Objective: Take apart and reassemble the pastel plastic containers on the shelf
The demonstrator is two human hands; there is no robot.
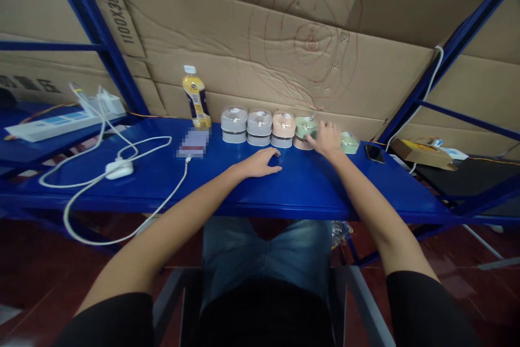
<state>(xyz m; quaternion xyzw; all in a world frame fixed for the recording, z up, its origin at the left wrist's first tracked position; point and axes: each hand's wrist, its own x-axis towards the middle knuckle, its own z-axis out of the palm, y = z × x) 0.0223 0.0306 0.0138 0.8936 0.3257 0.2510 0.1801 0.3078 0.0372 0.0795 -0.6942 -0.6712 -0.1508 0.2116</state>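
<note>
Small rounded plastic boxes with clear lids stand in a row at the back of the blue table. Two grey stacks (pixel 234 126) (pixel 259 128) are at the left, followed by a peach stack (pixel 283 130). Beside these, a green box (pixel 304 128) sits on a peach box (pixel 302 143). My right hand (pixel 327 140) is at the green box's right side, thumb across its front; the other fingers are partly hidden. Another green box (pixel 349 143) shows just right of that hand. My left hand (pixel 262 163) rests on the table before the stacks, thumb and fingers apart, holding nothing.
A yellow drink bottle (pixel 195 97) stands at the left, behind a blurred flat item (pixel 193 143) with a white cable. A charger (pixel 119 169) and a power strip (pixel 65 122) lie further left. A phone (pixel 374 153) and an opened carton (pixel 424 155) are at the right.
</note>
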